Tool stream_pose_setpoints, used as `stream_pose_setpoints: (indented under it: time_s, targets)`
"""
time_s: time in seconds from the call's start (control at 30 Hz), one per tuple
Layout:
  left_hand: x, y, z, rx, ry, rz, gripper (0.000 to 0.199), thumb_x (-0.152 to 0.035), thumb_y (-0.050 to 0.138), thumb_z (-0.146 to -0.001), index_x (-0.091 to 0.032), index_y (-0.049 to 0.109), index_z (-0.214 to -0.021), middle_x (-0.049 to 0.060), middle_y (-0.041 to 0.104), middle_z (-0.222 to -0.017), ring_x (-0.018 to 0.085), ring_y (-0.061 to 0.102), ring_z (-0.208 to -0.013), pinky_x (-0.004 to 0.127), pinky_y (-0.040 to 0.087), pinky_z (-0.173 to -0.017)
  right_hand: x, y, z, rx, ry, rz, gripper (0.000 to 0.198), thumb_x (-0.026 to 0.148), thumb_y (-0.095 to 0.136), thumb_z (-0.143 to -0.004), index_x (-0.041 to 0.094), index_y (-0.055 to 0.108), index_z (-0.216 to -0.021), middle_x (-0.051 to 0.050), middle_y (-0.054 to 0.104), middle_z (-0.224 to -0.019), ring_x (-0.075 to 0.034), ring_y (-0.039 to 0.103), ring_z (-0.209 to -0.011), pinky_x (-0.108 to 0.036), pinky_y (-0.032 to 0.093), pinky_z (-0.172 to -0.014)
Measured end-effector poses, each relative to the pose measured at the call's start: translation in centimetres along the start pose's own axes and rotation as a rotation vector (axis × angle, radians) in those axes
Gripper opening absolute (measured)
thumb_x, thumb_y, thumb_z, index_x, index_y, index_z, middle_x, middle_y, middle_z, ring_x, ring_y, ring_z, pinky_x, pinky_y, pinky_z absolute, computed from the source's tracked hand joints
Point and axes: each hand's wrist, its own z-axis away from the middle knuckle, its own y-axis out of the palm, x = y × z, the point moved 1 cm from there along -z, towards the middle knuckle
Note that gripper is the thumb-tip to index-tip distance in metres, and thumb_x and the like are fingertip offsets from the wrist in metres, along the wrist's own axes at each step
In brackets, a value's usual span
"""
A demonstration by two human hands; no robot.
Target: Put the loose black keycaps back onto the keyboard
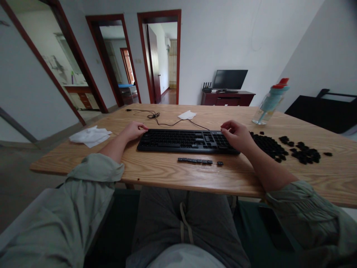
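A person wears a loose, pale sage-green shirt, its sleeves pushed up and bunched in soft folds just above each elbow, leaving both forearms bare. The left hand (134, 130) and right hand (237, 134) carry no rings, watch or gloves. Grey trousers with a pale drawstring hanging at the waist cover the lap.

The right hand (237, 136) hides the keyboard's (185, 141) right end; key legends and the loose keycaps (284, 149) are too small to read.
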Motion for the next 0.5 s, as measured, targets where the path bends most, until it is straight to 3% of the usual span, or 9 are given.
stream_pose_setpoints:
  time_s: [0.2,0.5]
  targets:
    - [-0.13,-0.32,-0.15,0.029,0.069,-0.084,0.038,-0.046,0.062,-0.071,-0.018,0.079,-0.090,0.003,0.067,-0.063,0.016,0.055,-0.057,0.027,0.039,-0.059,0.00,0.10,0.02,0.015,0.005,-0.006,0.017,0.035,0.061,-0.080,0.020,0.065,-0.087,-0.003,0.065,-0.074,-0.016,0.055,-0.060,-0.030,0.042,-0.057]
    - [-0.21,-0.26,0.15,0.036,0.073,-0.019,0.042,-0.044,0.063,-0.072,-0.017,0.078,-0.101,0.002,0.068,-0.064,0.015,0.055,-0.056,0.027,0.040,-0.060,-0.30,0.09,-0.03,0.022,0.002,0.013,0.017,0.035,0.061,-0.080,0.020,0.065,-0.087,-0.004,0.066,-0.075,-0.017,0.056,-0.060,-0.031,0.043,-0.057]
